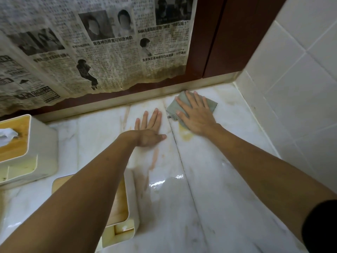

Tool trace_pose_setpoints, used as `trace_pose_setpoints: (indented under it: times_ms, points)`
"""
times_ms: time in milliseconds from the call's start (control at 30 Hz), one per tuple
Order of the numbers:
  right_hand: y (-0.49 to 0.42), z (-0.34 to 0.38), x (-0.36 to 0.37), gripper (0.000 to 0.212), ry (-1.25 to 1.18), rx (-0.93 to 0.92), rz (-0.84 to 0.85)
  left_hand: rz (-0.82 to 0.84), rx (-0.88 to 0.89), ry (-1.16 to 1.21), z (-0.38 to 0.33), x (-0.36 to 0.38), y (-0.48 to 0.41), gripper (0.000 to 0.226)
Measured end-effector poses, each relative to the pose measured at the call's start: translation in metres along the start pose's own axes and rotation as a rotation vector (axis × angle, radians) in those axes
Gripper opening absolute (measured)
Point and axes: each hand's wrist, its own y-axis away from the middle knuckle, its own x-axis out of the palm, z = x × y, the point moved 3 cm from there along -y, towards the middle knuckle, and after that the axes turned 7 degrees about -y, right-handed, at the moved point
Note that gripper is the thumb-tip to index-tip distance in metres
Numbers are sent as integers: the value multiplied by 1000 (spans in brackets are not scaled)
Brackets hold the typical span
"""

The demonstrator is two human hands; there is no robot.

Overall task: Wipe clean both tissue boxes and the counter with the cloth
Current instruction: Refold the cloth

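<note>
Now the fingers [191, 101] of the right hand [197, 117] are lying spread and straight, pressing flat on the soft grey-green cloth [172, 108], which is sitting crumpled near the far right corner of the glossy marble table [228, 170]. The left hand [148, 129] is resting open just beside the cloth, holding nothing. A yellowish stain [186, 135] is lying just nearer than the cloth, so a pull toward the body seems needed. The far tissue box [27, 152] and the near tissue box [121, 221], white with wooden tops, are waiting well to the left.

cloth [191, 106] on counter [218, 179] far right, two tissue boxes [27, 150] [120, 212] at left, newspaper [91, 42] behind
</note>
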Motion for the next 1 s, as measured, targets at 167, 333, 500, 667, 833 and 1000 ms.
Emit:
trace_pose_setpoints:
  times_ms: [167,333,500,667,833,1000]
  points:
    - [27,8,4,60,27,-153,30,-10,-4,-25,0,0,-1,81]
    - [69,8,7,65,40,-185,45,-67,-52,-64,-6,0,6,80]
    - [116,10,11,65,9,-143,62,-159,-157,-210,-28,1,16,70]
    - [164,16,22,64,-14,-127,62,-247,-199,-289,-49,28,36,59]
    - [206,24,29,61,-22,-156,93,-294,-102,-234,-65,19,73,51]
    - [245,49,27,59,-22,-280,190,-444,57,35,-73,-10,127,36]
